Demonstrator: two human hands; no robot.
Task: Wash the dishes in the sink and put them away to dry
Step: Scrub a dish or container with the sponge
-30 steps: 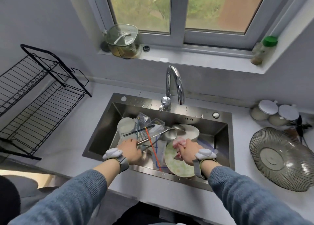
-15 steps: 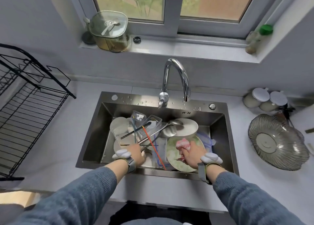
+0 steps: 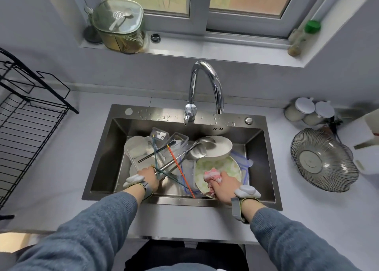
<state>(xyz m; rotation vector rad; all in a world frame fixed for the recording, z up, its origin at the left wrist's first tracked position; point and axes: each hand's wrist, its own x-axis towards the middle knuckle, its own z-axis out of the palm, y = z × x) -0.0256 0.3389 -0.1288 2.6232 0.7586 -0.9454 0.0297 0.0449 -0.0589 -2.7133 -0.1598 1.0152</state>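
A person is washing dishes in a full sink (image 3: 264,139).

The right hand (image 3: 224,183) is squeezing a pink cloth (image 3: 212,175) on the green plate (image 3: 229,166). The left hand (image 3: 148,175) is closing around the ladle (image 3: 198,150) handle and chopsticks (image 3: 178,164). The pile is crowded, so pulling could make 1 bowl (image 3: 220,146) slide and chip.

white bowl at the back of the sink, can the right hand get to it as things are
Probably yes, once it lets go. The white bowl lies open just beyond the green plate, but the right hand is closed on the pink cloth.
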